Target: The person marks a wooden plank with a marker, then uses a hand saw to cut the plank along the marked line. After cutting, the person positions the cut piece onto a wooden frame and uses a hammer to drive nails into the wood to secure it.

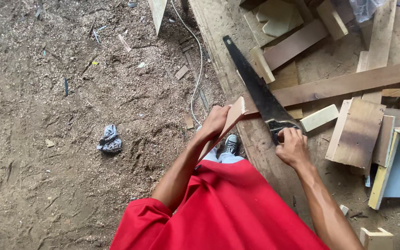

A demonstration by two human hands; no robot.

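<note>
Two hands at work: right hand (pixel 292 147) w/ fingers wrapped on saw (pixel 255 88) handle, blade angled across board (pixel 343 84). Left hand (pixel 215 121) grips overhanging end piece (pixel 231 119) at bench (pixel 265 153) edge, steadying it for cutting.

Top: a bright red short-sleeved shirt (pixel 228 208), loose, with the sleeve hem ending above the elbow.
Arms: bare from the sleeves down; both hands ungloved.
Legs: pale blue trousers (pixel 225 157).
Footwear: a dark sneaker (pixel 231 144) with white laces.
</note>
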